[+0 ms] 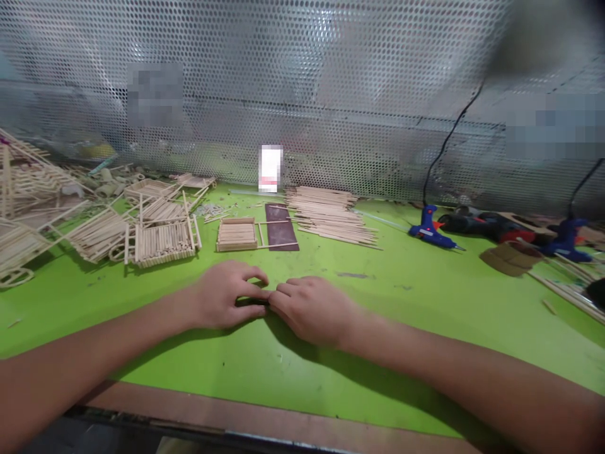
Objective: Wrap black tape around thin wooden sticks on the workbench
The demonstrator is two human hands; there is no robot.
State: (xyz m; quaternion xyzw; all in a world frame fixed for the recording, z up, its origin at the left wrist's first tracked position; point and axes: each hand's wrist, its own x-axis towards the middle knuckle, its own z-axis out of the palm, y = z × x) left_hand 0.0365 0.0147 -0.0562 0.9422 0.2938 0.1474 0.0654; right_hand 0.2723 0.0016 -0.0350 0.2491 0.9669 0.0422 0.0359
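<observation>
Two bare hands meet at the middle of a green table, their fingertips close together. The left hand has its fingers apart and bent; a gap separates the thumb from the forefinger, and the forefinger reaches to the fingertips of the right hand. The right hand lies palm down, its fingers curled and set side by side, the thumb hidden from view. A small dark patch shows between the left thumb and forefinger; whether it is shadow or an object cannot be told, nor whether the right fingers clamp anything.

Just beyond the hands, and apart from them, stands a small stick cart. Its two shafts extend to the right across a brown sheet lying flat on the table. To the right of the sheet is a pile of sticks, laid roughly side by side. To the left of the small cart stands a larger stick cart, with further stick pieces heaped beside it.

At the right lie a blue glue gun, its nozzle pointing right, a second glue gun and, between them, a brown ring-shaped piece. A perforated screen rises behind the table.
</observation>
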